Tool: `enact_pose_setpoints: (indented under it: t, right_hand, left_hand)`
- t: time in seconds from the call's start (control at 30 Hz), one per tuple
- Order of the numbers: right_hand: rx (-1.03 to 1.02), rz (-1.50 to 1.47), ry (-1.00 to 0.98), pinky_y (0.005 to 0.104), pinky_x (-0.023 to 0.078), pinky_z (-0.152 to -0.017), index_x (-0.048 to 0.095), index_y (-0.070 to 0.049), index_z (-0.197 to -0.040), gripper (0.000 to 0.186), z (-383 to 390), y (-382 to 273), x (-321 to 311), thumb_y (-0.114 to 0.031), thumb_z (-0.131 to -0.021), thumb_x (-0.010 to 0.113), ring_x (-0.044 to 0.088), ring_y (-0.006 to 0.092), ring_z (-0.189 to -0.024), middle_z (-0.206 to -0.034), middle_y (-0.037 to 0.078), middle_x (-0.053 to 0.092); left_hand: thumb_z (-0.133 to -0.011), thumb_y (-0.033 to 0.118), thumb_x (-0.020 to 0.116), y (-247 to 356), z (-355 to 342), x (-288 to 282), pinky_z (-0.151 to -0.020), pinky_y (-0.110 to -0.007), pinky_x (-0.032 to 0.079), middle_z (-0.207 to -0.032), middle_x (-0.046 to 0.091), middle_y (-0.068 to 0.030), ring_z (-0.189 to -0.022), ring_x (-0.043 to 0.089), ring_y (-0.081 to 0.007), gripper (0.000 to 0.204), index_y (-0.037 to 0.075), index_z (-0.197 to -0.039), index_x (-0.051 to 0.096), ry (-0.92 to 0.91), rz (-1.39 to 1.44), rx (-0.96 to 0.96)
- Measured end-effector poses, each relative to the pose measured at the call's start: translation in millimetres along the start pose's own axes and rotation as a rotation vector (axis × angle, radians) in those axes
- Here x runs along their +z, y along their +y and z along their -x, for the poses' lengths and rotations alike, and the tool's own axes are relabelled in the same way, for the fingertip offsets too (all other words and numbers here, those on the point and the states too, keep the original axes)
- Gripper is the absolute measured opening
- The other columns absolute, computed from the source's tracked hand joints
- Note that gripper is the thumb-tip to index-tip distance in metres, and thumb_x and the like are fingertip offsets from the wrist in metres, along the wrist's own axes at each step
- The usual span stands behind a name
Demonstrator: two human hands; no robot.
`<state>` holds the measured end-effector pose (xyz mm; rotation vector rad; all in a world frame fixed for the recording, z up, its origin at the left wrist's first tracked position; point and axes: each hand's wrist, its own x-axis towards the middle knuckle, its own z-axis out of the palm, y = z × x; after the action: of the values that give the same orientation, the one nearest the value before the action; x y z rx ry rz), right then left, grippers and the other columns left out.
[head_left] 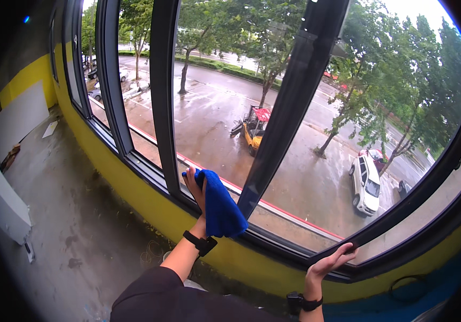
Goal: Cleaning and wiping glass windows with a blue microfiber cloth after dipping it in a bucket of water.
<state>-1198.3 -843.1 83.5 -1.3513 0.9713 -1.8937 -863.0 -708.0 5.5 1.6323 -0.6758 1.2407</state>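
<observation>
My left hand [195, 192] is raised at the lower part of the window, holding a blue cloth [222, 206]. The cloth drapes over the fingers and hangs down past the palm, hiding part of the hand. It is in front of the glass, beside a dark upright of the window frame [164, 107]. To the right, my right hand [328, 263] rests at the lower edge of an opened dark-framed window sash [396, 214]. Its fingers are stretched out, with nothing held in them. Each wrist has a black band with a small dark box.
Below the windows runs a yellow wall [128, 201], turning blue at the right, where a dark cable [408, 287] lies. White boards [21, 115] lean at the far left over the stained concrete floor [75, 214]. Outside are trees, a yellow forklift [254, 131] and a white car [365, 185].
</observation>
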Motion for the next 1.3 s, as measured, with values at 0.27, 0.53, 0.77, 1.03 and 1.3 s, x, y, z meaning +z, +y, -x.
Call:
enact_pose_setpoints:
  t: [0.27, 0.53, 0.77, 1.03, 1.3]
  right_hand:
    - [-0.084, 0.025, -0.211, 0.0386, 0.017, -0.12, 0.023, 0.009, -0.151, 0.061, 81, -31, 67, -0.031, -0.11, 0.045, 0.031, 0.0267, -0.142, -0.153, 0.021, 0.031]
    - [-0.108, 0.02, -0.412, 0.0459, 0.005, -0.125, 0.0, 0.011, -0.156, 0.082, 143, -47, 113, -0.028, -0.106, 0.05, 0.008, 0.0352, -0.155, -0.166, 0.027, 0.006]
    - [-0.187, -0.042, -0.473, 0.0434, 0.007, -0.124, 0.004, 0.008, -0.158, 0.078, 177, -52, 154, -0.023, -0.105, 0.052, 0.013, 0.0309, -0.153, -0.165, 0.023, 0.01]
    - [-0.19, -0.038, -0.457, 0.0414, 0.007, -0.124, 0.001, 0.006, -0.157, 0.083, 201, -61, 168, -0.023, -0.102, 0.055, 0.012, 0.0294, -0.152, -0.164, 0.021, 0.008]
    - [-0.158, 0.171, -0.496, 0.04, 0.009, -0.124, -0.006, 0.008, -0.157, 0.105, 201, -52, 168, -0.025, -0.094, 0.07, 0.013, 0.0321, -0.153, -0.164, 0.025, 0.008]
  left_hand:
    - [-0.103, 0.029, 0.056, -42, -42, -33, -0.12, -0.066, 0.015, -0.159, 0.025, -0.0325, -0.148, 0.023, -0.0518, 0.057, 0.012, -0.154, 0.036, -0.042, 0.028, -0.106]
    - [-0.103, 0.03, 0.057, -119, 26, 19, -0.119, -0.065, 0.015, -0.161, 0.018, -0.0328, -0.148, 0.019, -0.0532, 0.059, 0.015, -0.156, 0.035, -0.113, 0.044, -0.207]
    - [-0.104, 0.031, 0.056, -128, -31, -17, -0.119, -0.064, 0.015, -0.162, 0.014, -0.0327, -0.148, 0.017, -0.0545, 0.061, 0.016, -0.158, 0.031, -0.103, -0.011, -0.142]
    - [-0.105, 0.032, 0.054, -148, -32, -32, -0.12, -0.064, 0.012, -0.163, 0.007, -0.032, -0.149, 0.009, -0.0568, 0.068, 0.016, -0.161, 0.019, -0.155, 0.209, -0.406]
    - [-0.106, 0.033, 0.052, -200, 16, -43, -0.121, -0.054, 0.02, -0.162, 0.015, -0.0272, -0.149, 0.019, -0.0434, 0.066, 0.003, -0.158, 0.022, -0.58, 0.974, -0.391]
